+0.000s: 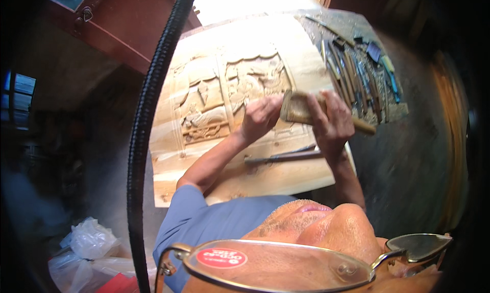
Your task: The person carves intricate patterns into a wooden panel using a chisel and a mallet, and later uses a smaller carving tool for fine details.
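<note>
A pale wooden relief panel [214, 89] carved with figures lies tilted on the bench. My left hand [260, 117] is closed in a fist resting on the carving near its middle; whatever it may grip is hidden inside the fist. My right hand [332, 122] holds a wooden mallet [298, 108] by its handle. The mallet's block head is right beside my left fist. Two long chisels [283, 156] lie on the panel just below my hands.
A row of several chisels and carving tools [357, 73] lies on the grey bench right of the panel. A black corrugated hose [145, 114] runs down the left side. Clear plastic bags [89, 242] sit at the lower left, and a red-brown cabinet [127, 22] stands at the top left.
</note>
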Demonstrator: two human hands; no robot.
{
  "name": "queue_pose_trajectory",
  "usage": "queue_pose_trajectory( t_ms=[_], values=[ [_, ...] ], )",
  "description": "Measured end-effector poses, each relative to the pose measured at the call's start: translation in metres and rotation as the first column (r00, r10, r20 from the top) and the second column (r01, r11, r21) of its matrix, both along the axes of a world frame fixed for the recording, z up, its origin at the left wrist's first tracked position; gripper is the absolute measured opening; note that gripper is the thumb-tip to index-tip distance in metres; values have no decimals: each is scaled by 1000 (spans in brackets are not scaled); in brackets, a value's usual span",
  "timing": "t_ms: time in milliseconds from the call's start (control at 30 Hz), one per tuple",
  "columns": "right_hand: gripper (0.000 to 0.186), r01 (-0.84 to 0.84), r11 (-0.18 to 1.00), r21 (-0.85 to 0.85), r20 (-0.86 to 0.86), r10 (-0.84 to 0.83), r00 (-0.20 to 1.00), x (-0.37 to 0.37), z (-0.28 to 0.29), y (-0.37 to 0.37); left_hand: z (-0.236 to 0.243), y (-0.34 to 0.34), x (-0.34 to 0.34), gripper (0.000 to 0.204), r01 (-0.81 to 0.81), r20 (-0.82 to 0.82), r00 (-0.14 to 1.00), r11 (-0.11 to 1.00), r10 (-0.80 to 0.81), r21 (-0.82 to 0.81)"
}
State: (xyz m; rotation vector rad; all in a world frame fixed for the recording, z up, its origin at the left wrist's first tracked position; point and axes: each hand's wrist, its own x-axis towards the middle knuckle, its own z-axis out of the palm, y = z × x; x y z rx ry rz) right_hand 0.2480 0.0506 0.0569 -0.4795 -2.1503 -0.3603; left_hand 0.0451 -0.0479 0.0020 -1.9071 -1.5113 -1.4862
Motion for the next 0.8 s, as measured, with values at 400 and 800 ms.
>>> queue_pose_trajectory(
  t_ms=[400, 800],
  values=[
    [43, -215, 971, -106, -301, 174, 938, -15, 22, 22, -9, 17, -7, 21, 3, 66, 998, 1000, -4, 10],
    [44, -179, 984, -21, -297, 165, 941, -25, 14, 26, 17, 15, -16, 14, 40, 84, 996, 981, -24, -191]
  ],
)
